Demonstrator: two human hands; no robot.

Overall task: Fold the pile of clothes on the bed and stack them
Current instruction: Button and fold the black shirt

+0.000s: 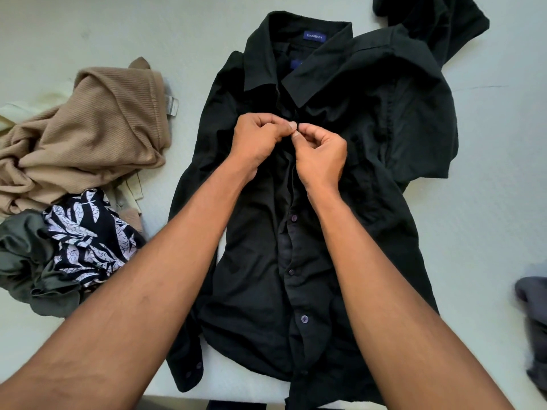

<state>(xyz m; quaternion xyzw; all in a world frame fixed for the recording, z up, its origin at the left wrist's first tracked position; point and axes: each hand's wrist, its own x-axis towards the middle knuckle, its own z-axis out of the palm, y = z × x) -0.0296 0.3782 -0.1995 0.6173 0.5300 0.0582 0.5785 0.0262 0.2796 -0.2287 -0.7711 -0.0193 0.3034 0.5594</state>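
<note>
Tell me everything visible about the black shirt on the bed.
The black shirt is a thin woven button-up with a pointed collar and a blue neck label reading TAILORED FIT. It lies face up, spread and wrinkled, on the pale bed, collar away from the person. Dark purple buttons run down its front; the lower ones look fastened. A cuffed sleeve lies along its edge on the person's left. The left hand and right hand pinch the front opening just below the collar.

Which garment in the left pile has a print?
The black garment with white leaves, beside the olive one; that and the tan ribbed top are plain.
</note>
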